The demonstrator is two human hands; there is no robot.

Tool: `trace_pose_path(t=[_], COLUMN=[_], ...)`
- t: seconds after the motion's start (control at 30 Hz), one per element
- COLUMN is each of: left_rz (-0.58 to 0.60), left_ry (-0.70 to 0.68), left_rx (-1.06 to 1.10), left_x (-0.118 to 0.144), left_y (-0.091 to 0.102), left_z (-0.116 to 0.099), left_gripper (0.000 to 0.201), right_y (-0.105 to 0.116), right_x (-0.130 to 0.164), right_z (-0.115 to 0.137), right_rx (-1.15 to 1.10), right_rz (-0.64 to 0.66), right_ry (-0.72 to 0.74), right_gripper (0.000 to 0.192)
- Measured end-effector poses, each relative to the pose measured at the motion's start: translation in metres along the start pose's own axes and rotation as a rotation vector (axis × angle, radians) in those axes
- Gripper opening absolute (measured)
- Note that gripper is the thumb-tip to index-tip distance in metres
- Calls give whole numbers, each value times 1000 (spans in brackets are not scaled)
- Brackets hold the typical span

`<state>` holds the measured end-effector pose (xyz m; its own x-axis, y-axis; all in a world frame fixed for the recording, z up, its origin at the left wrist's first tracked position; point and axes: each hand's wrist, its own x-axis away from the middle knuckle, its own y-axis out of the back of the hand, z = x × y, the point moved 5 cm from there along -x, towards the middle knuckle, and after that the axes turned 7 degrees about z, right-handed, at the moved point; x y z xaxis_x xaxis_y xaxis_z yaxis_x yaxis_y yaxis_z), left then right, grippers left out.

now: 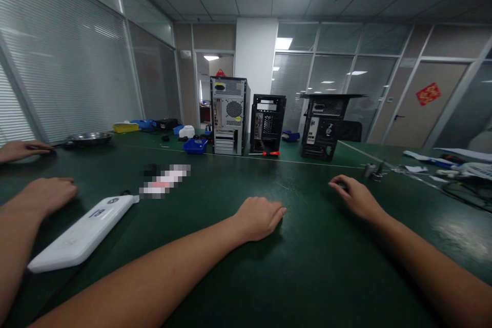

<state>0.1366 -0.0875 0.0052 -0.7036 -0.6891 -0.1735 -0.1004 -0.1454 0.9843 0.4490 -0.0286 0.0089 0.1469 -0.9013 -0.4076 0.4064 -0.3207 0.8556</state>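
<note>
My left hand (260,218) rests on the green tabletop (303,266) in a closed fist, back of the hand up. Whatever it may hold is hidden. To its right, my right hand (355,197) is curled closed, with a small dark thing (342,185) between thumb and fingers, too small to name. Beyond both hands stand a tall grey computer case (229,115), an open black computer case (268,124) and another black case (322,125) with a panel lying across its top. A red-handled screwdriver (271,153) lies before the middle case.
A co-worker's hands (49,197) rest at the left, near a white device marked 18 (84,236) and a metal dish (88,138). Blue bins (195,146) and a yellow bin (125,127) sit farther back. Small metal parts (374,170), papers and cables (465,189) lie right.
</note>
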Motion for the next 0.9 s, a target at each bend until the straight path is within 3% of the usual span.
trace_pose_path(t=[0.13, 0.23, 0.43, 0.67, 0.9], left_rz=[10, 7, -3, 8, 19], left_ry=[-3, -9, -31, -12, 4], left_rx=[6, 20, 36, 37, 42], left_x=[1, 2, 2, 2, 3], left_y=[1, 3, 5, 5, 7], left_z=[-1, -1, -2, -3, -3], left_gripper=[53, 53, 53, 52, 51], right_y=[3, -2, 3, 40, 51], right_x=[4, 9, 10, 16, 25], right_z=[-76, -105, -98, -93, -106], right_rx=[-12, -33, -24, 28, 206], right_rz=[21, 100, 66, -152, -2], right_ry=[-256, -388, -427, -499, -424], right_gripper=[42, 44, 46, 53, 49])
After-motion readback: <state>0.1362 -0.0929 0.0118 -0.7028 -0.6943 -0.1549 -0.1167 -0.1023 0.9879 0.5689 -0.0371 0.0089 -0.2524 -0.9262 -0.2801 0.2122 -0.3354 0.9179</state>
